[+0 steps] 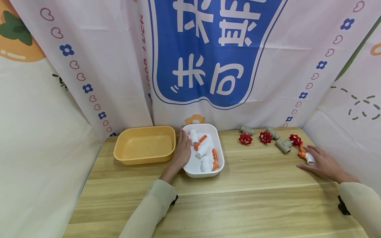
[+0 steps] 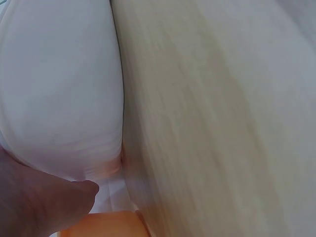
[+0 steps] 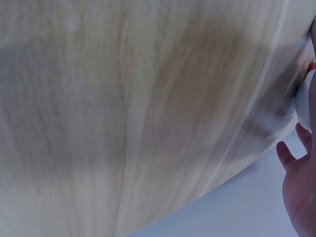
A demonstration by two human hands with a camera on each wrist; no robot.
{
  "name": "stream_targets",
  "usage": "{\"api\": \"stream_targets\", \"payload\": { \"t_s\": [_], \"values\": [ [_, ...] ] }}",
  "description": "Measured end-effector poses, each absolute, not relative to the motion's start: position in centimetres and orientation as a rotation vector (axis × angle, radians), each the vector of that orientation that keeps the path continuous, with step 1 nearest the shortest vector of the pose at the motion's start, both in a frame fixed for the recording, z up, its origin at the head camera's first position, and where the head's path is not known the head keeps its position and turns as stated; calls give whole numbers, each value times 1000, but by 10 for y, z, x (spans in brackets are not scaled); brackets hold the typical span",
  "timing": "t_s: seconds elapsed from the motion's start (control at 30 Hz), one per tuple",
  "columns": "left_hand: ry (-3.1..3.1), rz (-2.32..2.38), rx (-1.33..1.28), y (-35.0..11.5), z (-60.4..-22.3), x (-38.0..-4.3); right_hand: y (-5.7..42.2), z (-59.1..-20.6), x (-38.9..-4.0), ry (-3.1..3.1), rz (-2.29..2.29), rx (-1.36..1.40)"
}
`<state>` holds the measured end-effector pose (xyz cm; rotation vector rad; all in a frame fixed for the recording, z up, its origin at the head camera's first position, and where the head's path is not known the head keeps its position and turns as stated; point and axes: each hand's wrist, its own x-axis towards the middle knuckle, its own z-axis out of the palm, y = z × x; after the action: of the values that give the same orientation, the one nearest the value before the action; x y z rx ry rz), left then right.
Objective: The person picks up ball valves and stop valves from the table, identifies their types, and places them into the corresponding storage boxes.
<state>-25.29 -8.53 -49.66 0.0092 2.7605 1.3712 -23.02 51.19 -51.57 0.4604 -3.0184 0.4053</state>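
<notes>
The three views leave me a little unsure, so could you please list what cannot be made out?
Head view: part of the left rim of the white tray, hidden by the left hand.
Head view: whether the right hand grips or only touches the orange-and-white valve, as the hand partly covers it.
Left wrist view: the tray's contents, hidden by its outer wall.
Right wrist view: most of the valve, cut off by the right edge.
</notes>
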Motion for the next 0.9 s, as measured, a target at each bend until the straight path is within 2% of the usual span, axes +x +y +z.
{"api": "stream_targets", "payload": {
  "t_s": [0.9],
  "values": [
    [2768,1369,22,-86,-496,-251,506,-522,-231,-2912,444,446]
  ]
}}
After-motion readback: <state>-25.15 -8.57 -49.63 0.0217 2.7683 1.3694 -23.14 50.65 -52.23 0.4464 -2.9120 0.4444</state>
